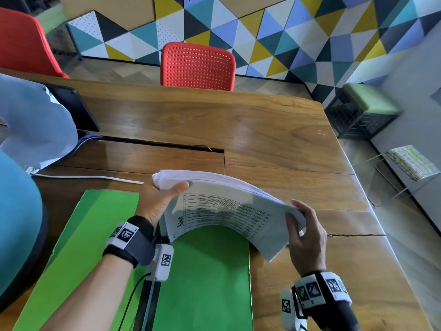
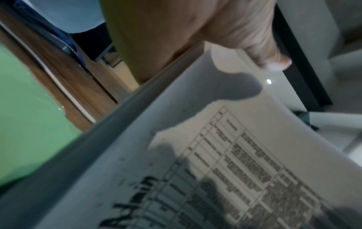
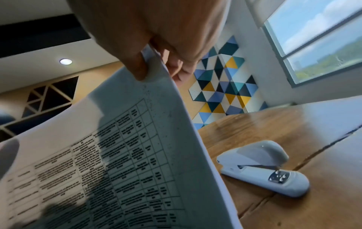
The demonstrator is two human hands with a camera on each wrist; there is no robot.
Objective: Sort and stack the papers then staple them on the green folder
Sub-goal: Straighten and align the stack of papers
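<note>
We see our right hand point(image 3: 156, 35) pinching the top edge of the stack of papers point(image 3: 117, 155), thumb on the printed table, sheets bowed. To its right a pale stapler point(image 3: 262, 168) lies on the wooden surface point(image 3: 293, 127), apart from the papers.

Papers point(image 1: 224, 211) above folder point(image 1: 202, 283) on table point(image 1: 238, 130); stapler point(image 3: 262, 168) right; chair point(image 1: 198, 65) behind table.
</note>
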